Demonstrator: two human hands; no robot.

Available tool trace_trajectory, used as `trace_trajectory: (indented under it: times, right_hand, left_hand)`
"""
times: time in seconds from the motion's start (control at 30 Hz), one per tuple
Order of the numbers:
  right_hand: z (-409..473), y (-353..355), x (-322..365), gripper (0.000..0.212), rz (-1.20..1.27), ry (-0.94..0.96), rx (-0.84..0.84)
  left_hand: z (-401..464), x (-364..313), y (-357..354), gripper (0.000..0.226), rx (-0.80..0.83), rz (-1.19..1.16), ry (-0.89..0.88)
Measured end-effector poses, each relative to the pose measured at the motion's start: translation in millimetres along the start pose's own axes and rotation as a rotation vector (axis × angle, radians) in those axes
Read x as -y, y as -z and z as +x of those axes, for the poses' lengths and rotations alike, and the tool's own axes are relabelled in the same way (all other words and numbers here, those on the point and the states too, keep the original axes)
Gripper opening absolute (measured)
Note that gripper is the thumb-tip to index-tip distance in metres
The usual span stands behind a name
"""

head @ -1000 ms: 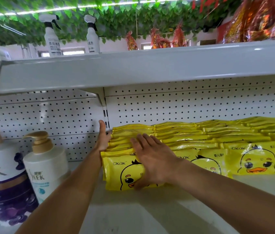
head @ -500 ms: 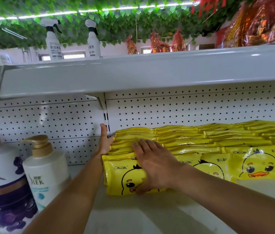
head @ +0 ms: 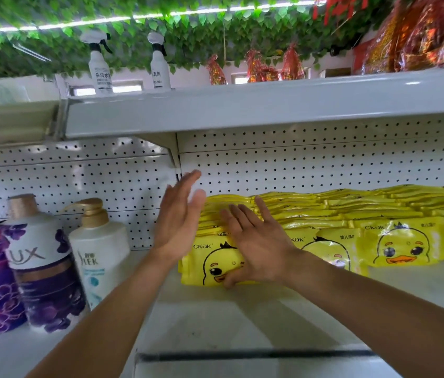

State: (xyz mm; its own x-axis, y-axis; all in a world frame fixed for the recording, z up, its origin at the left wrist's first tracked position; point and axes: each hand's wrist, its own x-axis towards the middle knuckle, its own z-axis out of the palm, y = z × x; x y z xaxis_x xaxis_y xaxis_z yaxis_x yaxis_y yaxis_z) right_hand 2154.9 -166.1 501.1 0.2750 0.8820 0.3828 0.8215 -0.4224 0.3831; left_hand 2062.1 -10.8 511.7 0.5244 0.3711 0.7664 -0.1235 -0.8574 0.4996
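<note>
Yellow wet-wipe packs with a duck face lie in overlapping stacks along the white shelf [head: 215, 317]. The leftmost stack [head: 210, 261] is under my right hand [head: 259, 246], which lies flat on top with fingers spread and the thumb against the pack's front edge. My left hand [head: 179, 216] is raised with straight fingers just left of that stack, blurred, its palm turned toward the packs and apart from them. More stacks [head: 395, 241] run off to the right.
A white pump bottle [head: 98, 249] and a purple and white Lux bottle [head: 43, 263] stand on the left. The pegboard back wall [head: 297, 165] closes the rear. The upper shelf [head: 242, 105] carries two spray bottles [head: 100, 69] and red foil packets.
My left hand has lifted off the left side of the stack and swung up, fingers straight. My right hand stays on the leftmost stack. The camera has shifted to the left.
</note>
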Motion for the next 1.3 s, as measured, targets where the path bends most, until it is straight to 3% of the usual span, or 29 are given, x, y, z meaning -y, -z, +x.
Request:
trace_trajectory:
  times: [0.1, 0.17, 0.33, 0.67, 0.9, 1.1, 1.3]
  right_hand:
    - [-34, -7, -18, 0.105, 0.066, -0.025, -0.115]
    - [-61, -17, -39, 0.088, 0.049, -0.032, -0.173]
    - [-90, -40, -75, 0.090, -0.088, -0.043, -0.120]
    - [-68, -55, -83, 0.090, -0.089, -0.021, -0.087]
    - [-75, -43, -81, 0.088, -0.070, -0.030, 0.003]
    - [-113, -10, -88, 0.062, 0.170, -0.210, -0.188]
    - [-203, 28, -127, 0.048, 0.129, -0.425, -0.222]
  left_hand:
    - [-29, -20, -19, 0.066, 0.144, 0.310, -0.421]
    - [-44, -16, -32, 0.063, 0.199, 0.528, -0.597]
    - [-42, -1, -48, 0.091, 0.331, 0.884, -0.720]
    - [-34, 6, -54, 0.095, 0.345, 0.904, -0.689]
    - [-39, -7, -49, 0.092, 0.441, 0.864, -0.555]
    - [-40, -61, -46, 0.075, 0.308, 0.646, -0.309]
    - [-48, -146, -83, 0.054, 0.363, 0.456, -0.204]
